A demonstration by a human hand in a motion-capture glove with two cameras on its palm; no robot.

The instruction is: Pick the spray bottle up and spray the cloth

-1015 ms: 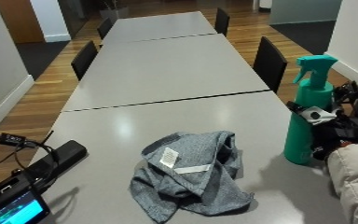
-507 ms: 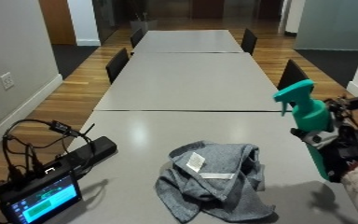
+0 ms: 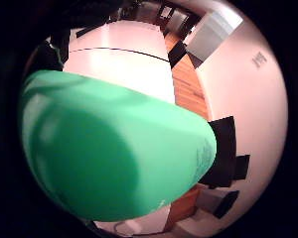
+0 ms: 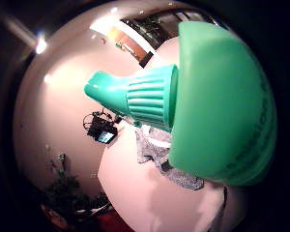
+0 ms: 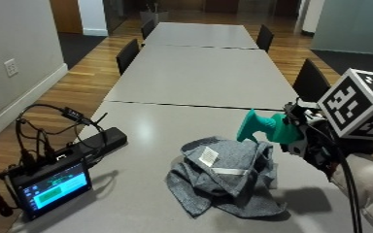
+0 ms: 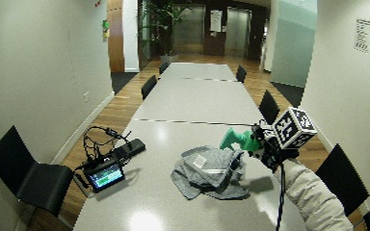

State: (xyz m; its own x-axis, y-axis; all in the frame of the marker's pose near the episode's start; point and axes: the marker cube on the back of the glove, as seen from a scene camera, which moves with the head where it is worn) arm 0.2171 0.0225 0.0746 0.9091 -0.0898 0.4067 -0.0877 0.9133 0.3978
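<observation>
Bottle: green spray bottle [image 5: 264, 130] lifted off the table [image 5: 193, 73], tipped nearly level, nozzle toward the cloth [image 5: 228, 177].
Grip: gloved right hand [image 5: 315, 143] wraps the bottle's body; bottle fills both palm views.
Cloth: grey, crumpled, lying on the table just below and beside the nozzle.
Nearby: small monitor [image 5: 49, 183] with cables at the table edge, well apart from the cloth.
Risk: tipped this flat, the pickup tube may draw air, giving a weak spray; a high aim would likely send mist over the cloth toward the monitor.
</observation>
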